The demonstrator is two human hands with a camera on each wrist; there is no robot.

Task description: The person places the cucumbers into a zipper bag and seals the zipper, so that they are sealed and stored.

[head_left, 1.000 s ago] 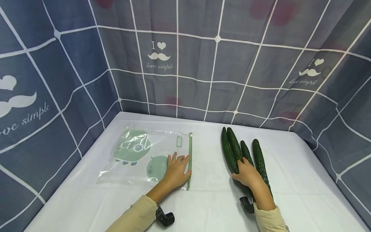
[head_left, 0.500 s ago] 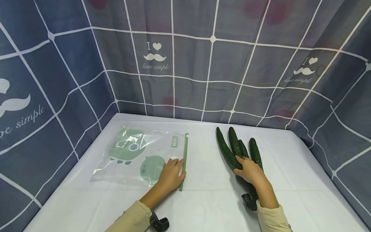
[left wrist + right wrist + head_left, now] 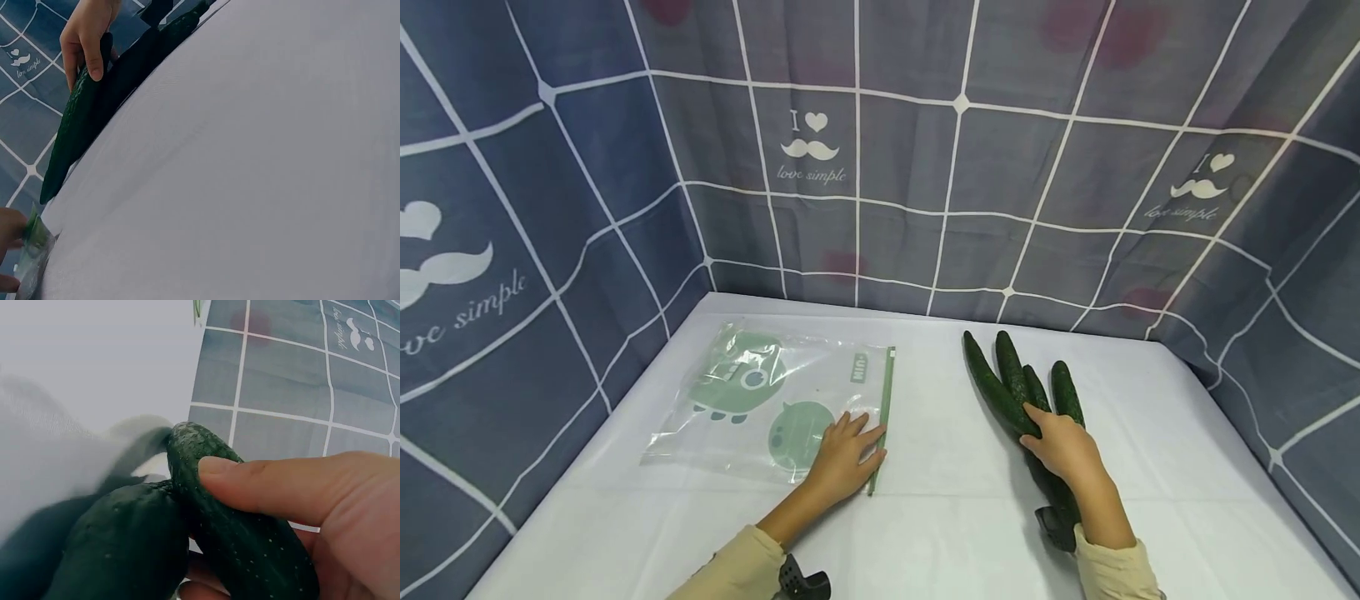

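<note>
Several dark green cucumbers lie side by side at the right in the head view. My right hand [image 3: 1066,448] pinches the near end of the leftmost cucumber [image 3: 991,387]. In the right wrist view the thumb [image 3: 250,481] lies over this cucumber and fingertips show beneath it. A second cucumber [image 3: 125,544] is close beside it. Left of the cucumbers, a clear zip bag [image 3: 838,379] with green cartoon prints lies flat. My left hand [image 3: 842,460] rests on the bag by its green zip strip [image 3: 886,392], fingers extended. The left wrist view catches only part of that hand.
A white cloth [image 3: 940,533] covers the table. Grey-blue checked curtains [image 3: 910,167] rise along its back and both sides. Another cucumber [image 3: 1064,390] lies at the right of the group. Black wrist mounts [image 3: 805,579] sit on both wrists.
The leftmost cucumber's far tip has swung left, away from its neighbour, and my right hand has slid toward its near end. My left hand has drawn slightly nearer on the bag.
</note>
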